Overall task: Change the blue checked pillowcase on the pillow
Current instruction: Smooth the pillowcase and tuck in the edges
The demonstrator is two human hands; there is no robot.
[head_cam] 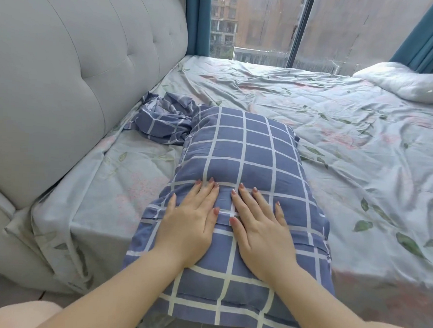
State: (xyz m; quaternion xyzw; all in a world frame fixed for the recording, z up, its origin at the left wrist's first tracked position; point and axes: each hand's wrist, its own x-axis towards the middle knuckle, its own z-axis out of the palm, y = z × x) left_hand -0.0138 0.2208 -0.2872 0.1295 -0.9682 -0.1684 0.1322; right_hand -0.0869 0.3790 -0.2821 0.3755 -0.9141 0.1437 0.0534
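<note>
Blue checked pillowcase covers the pillow, which lies lengthwise at the near edge of the bed, toward the headboard end. Its slack open end hangs over that edge toward the camera I am watching through. Both hands are released and flat on the fabric. The left hand and the right hand sit side by side, palms down, fingers straight and slightly spread, thumbs almost meeting. They press the middle of the pillow where the plump part gives way to the flatter end, grasping nothing. A crumpled checked cloth of the same pattern lies on the floral sheet at the pillow's far left corner, touching it, just beside the pale padded headboard. A white duvet is bunched at the bed's far right corner. Beyond the far edge, a window framed by teal curtains shows apartment blocks
</note>
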